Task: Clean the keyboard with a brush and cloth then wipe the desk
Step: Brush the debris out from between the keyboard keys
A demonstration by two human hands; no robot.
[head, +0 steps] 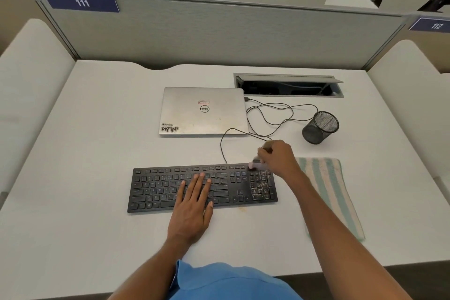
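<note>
The black keyboard (202, 189) lies flat on the white desk (97, 153), near the front edge and roughly centred before the person. Pale crumbs or dust speckle the number pad at its right end; a faint brownish smudge marks the desk just in front of the keyboard's front edge.

The left hand (194, 204) rests palm down on the middle of the keyboard — fingers straight and close together, gripping nothing, the heel of the hand on the desk.

The right hand (277, 157) holds a small brush (259, 159) with curled fingers. The wooden handle end shows above the knuckles; the bristle end meets the keyboard's top right corner, above the number pad. The bristles are blurred.

The striped cloth (333, 192), in teal and cream bands, lies folded on the desk to the right of the keyboard, partly under the right forearm as seen from the head camera. No hand touches it.

Behind the keyboard sits a closed silver laptop (203, 111). A thin black cable (267, 117) runs in loops from the laptop's right side to the keyboard's back edge. A black mesh pen cup (320, 126) stands right of the laptop, near an open cable hatch (289, 86) set in the desk.
</note>
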